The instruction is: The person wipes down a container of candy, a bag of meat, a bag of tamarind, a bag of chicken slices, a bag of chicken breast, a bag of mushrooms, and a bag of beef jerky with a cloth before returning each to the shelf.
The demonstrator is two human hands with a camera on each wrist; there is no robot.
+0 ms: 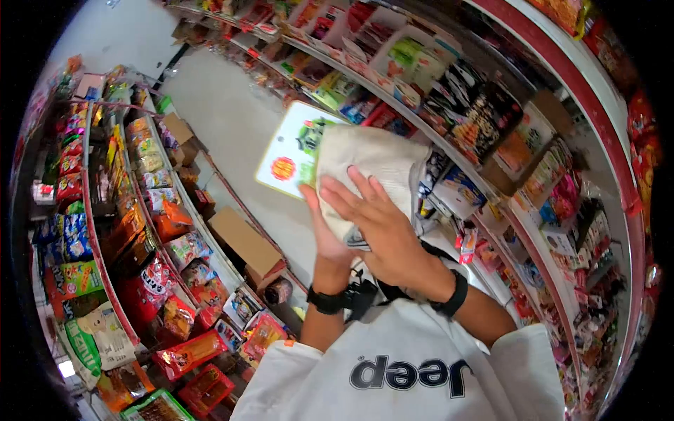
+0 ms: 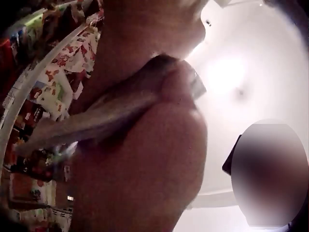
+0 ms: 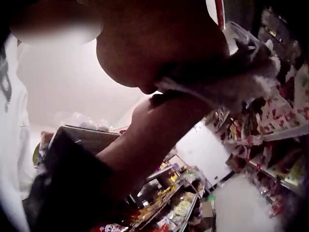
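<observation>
A cream cloth (image 1: 372,151) with a greyish underside lies bunched between my two hands in the head view. My left hand (image 1: 330,231) holds it from the left and below; its other fingers are hidden under the fabric. Across the top, my right hand (image 1: 382,228) presses down with fingers spread fairly straight. Just beyond, the cloth overlaps a white card (image 1: 291,151) with green and red print. From the left wrist, the cloth (image 2: 96,116) shows as a long fold between the palms. In the right wrist view, a loose end of the cloth (image 3: 236,89) hangs past my fingers.
Tiered shelves of bright snack packets (image 1: 151,203) curve along the left. On the right, more shelves (image 1: 491,210) hold boxes and bags, close to my right hand. A cardboard box (image 1: 246,242) sits on the left shelving, and pale floor (image 1: 225,105) runs between the rows.
</observation>
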